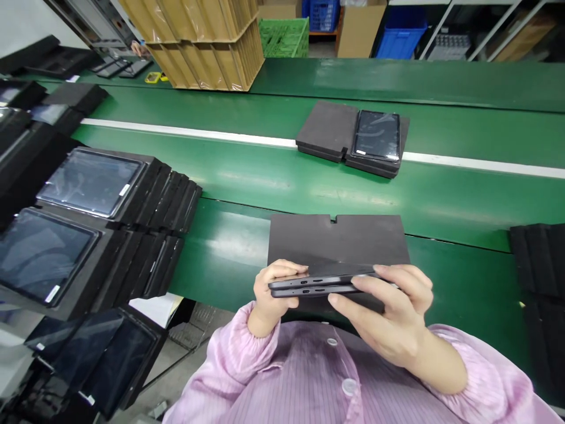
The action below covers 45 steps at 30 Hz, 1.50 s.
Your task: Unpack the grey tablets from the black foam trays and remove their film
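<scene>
Two slim dark tablets (pixel 324 282) lie one on the other between my hands, their port edges turned toward me. My left hand (pixel 272 288) grips their left end, thumb below and fingers over the top. On the right end, my right hand (pixel 392 312) is closed around them, its index finger and thumb along the near edge. Just beyond, flat on the green bench, is a dark grey foam pad (pixel 335 238) with a small notch in its far edge. My hands hide the pad's near part.
A foam tray with a tablet (pixel 377 135) sits on the green conveyor (pixel 247 165) ahead. Stacked foam trays holding tablets (pixel 92 181) fill the left side; black foam stacks (pixel 538 259) stand at right. Tan crates (pixel 207 53) rise at the back. Another person's hand (pixel 140 49) shows far left.
</scene>
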### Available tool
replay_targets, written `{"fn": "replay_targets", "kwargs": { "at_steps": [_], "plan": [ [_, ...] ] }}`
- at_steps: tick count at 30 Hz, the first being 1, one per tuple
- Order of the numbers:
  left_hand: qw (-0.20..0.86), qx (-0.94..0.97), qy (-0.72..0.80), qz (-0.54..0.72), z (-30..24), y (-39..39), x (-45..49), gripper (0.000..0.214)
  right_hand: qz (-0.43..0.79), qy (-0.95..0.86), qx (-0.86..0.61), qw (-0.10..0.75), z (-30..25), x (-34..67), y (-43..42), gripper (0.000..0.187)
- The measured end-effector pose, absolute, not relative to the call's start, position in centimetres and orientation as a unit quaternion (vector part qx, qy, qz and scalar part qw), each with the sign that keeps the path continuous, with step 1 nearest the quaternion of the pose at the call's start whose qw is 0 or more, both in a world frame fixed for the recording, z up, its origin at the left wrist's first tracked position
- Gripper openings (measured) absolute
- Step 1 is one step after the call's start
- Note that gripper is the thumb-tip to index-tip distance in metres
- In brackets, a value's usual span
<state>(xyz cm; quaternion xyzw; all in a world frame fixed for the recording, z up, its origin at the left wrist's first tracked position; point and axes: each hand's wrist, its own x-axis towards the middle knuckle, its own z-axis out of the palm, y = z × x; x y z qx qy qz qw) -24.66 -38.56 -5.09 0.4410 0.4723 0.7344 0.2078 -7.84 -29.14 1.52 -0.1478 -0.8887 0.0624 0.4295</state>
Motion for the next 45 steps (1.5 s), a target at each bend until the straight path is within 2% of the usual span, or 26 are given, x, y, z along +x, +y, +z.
{"fn": "replay_targets", "kwargs": {
  "at_steps": [3,6,8,9,11,13,16,19,22,31,45],
  "plan": [
    [0.211,0.444,0.468,0.734,-5.2,-38.5,-24.7,0.041,0.057,-0.879,-0.160,0.446,1.1,-6.9,-28.5,0.021],
    [0.191,0.455,0.470,0.732,-5.4,-38.7,-24.8,0.043,0.064,-0.844,-0.165,0.506,0.0,-5.9,-27.6,0.018],
    [0.173,0.461,0.479,0.727,-5.6,-38.9,-24.9,0.044,0.123,-0.817,-0.177,0.535,-1.2,-5.4,-27.2,0.022],
    [0.166,0.466,0.480,0.724,-5.7,-39.0,-25.0,0.044,0.177,-0.801,-0.183,0.541,-2.0,-5.3,-27.0,0.029],
    [0.160,0.482,0.475,0.719,-5.8,-39.1,-25.3,0.045,0.318,-0.768,-0.197,0.519,-3.5,-5.2,-26.8,0.050],
    [0.162,0.498,0.462,0.716,-5.7,-39.1,-25.5,0.046,0.453,-0.742,-0.196,0.453,-4.8,-5.5,-26.7,0.063],
    [0.171,0.499,0.463,0.713,-5.4,-39.1,-25.9,0.042,0.569,-0.721,-0.160,0.361,-6.1,-6.1,-26.4,0.057],
    [0.178,0.495,0.472,0.707,-5.2,-39.1,-26.2,0.034,0.586,-0.714,-0.130,0.361,-6.5,-6.6,-26.0,0.037],
    [0.194,0.494,0.480,0.699,-5.3,-39.3,-26.3,0.031,0.583,-0.709,-0.125,0.377,-6.4,-6.7,-25.7,0.028],
    [0.233,0.488,0.472,0.696,-4.3,-39.7,-24.9,0.039,0.626,-0.695,-0.140,0.324,-6.0,-5.4,-25.8,0.029],
    [0.198,0.500,0.468,0.701,-5.1,-39.5,-24.5,0.040,0.654,-0.681,-0.151,0.294,-8.3,-4.1,-25.6,0.033]
  ]
}}
